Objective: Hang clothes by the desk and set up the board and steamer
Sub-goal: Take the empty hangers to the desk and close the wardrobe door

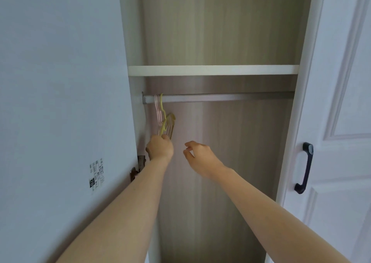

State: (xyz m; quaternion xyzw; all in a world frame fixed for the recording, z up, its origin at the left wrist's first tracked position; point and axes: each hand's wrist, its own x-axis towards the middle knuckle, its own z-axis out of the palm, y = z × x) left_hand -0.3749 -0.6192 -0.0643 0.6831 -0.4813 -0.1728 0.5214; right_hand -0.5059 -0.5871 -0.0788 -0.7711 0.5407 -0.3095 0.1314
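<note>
Inside an open wardrobe, a few empty plastic hangers (163, 120), pink and yellow, hang at the far left end of the metal rail (220, 97). My left hand (160, 148) reaches up and closes its fingers on the lower edge of the yellow hangers. My right hand (197, 156) hovers just to the right of it, fingers spread and curled, holding nothing. No clothes, board or steamer are in view.
A white shelf (212, 70) sits above the rail. The left door (60, 102) with a hinge (138, 167) and a printed label stands open on the left. The right door (337, 122) carries a dark handle (305, 167).
</note>
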